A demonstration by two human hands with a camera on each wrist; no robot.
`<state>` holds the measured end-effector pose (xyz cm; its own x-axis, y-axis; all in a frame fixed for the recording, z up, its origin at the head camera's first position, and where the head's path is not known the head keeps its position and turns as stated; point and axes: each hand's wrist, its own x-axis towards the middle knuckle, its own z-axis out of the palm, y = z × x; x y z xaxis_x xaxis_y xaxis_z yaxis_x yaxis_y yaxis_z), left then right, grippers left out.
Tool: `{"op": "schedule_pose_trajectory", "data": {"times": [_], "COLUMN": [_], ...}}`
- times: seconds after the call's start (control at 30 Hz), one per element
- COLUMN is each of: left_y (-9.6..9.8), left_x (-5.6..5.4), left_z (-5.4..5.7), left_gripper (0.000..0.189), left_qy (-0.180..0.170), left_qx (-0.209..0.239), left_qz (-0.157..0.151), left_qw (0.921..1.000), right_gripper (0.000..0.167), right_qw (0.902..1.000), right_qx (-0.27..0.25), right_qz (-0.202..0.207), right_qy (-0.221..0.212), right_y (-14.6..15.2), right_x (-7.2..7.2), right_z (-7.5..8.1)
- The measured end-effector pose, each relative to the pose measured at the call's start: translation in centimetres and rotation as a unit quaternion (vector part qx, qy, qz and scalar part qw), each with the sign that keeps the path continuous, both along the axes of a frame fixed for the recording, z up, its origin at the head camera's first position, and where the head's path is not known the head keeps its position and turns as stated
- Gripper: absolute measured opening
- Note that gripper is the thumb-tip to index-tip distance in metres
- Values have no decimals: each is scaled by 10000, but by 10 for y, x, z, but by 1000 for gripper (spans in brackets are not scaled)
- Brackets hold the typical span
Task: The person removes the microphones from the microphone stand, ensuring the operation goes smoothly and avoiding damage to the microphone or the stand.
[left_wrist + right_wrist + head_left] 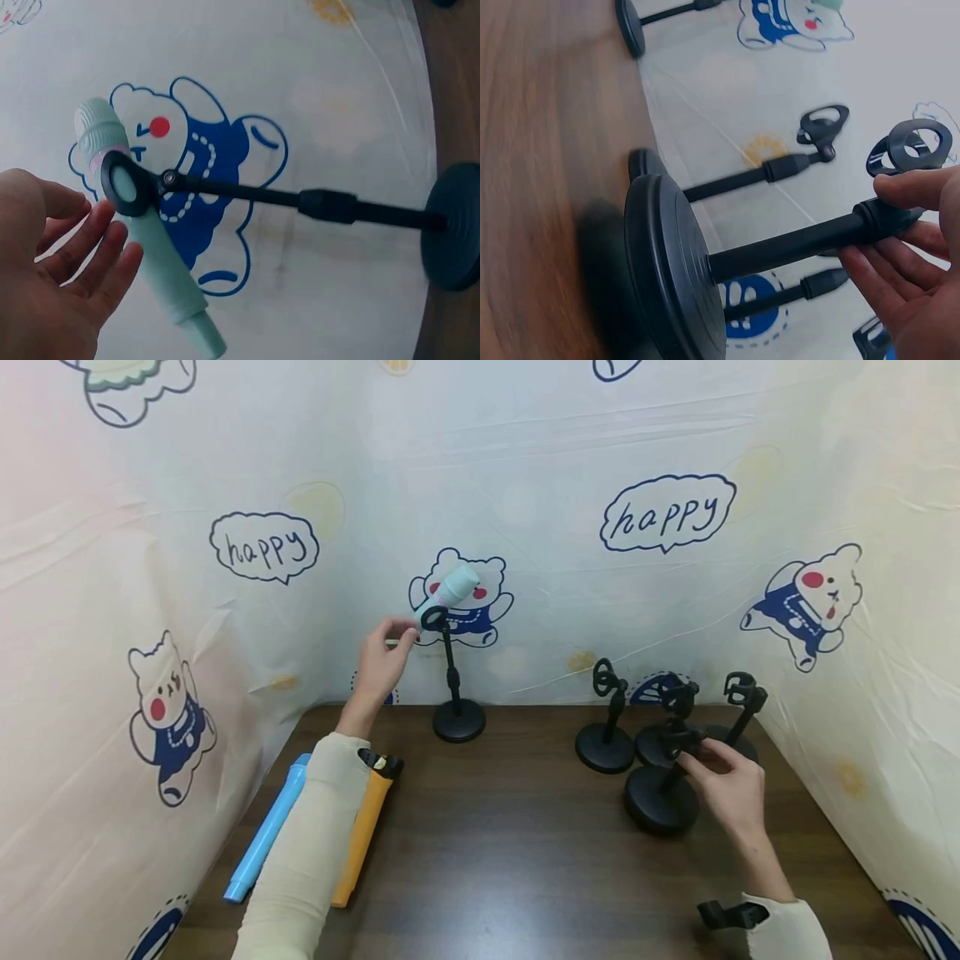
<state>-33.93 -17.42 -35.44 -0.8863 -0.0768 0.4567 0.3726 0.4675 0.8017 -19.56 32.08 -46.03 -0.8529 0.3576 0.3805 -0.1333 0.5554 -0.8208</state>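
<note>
A mint-green microphone [457, 585] rests tilted in the clip of a black desktop microphone stand [453, 681] at the back of the table. Beside that clip is my left hand [384, 660], fingers loosely bent and holding nothing; in the left wrist view its fingertips [112, 217] are right at the clip. My right hand [731, 785] grips another black microphone stand [795, 247] by its upper pole, below an empty ring clip [922, 146]. The round base [660, 802] of this stand hangs close over the table in the right wrist view.
Several more black stands, one of them [604, 747] at the left of the group, stand behind my right hand. A blue stick [270, 827] and an orange stick [363, 835] lie under my left forearm, partly hidden. Printed cloth [540, 527] walls the brown table [517, 843].
</note>
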Motion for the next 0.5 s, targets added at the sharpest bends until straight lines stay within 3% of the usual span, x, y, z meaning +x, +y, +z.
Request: {"op": "schedule_pose_trajectory", "data": {"times": [0.17,0.5], "left_y": [-1,0], "left_x": [-15,-37], "left_z": [10,10], "left_gripper": [31,43], "left_qy": [91,-377], "left_qx": [-178,-515], "left_qz": [102,147], "left_qw": [9997,9979], "right_gripper": [28,38], "right_qw": [9995,9954], "right_qx": [-86,-245], "right_qz": [-274,-752], "right_qy": [-99,-544], "right_y": [18,48], "right_x": [2,2], "right_z": [1,5]}}
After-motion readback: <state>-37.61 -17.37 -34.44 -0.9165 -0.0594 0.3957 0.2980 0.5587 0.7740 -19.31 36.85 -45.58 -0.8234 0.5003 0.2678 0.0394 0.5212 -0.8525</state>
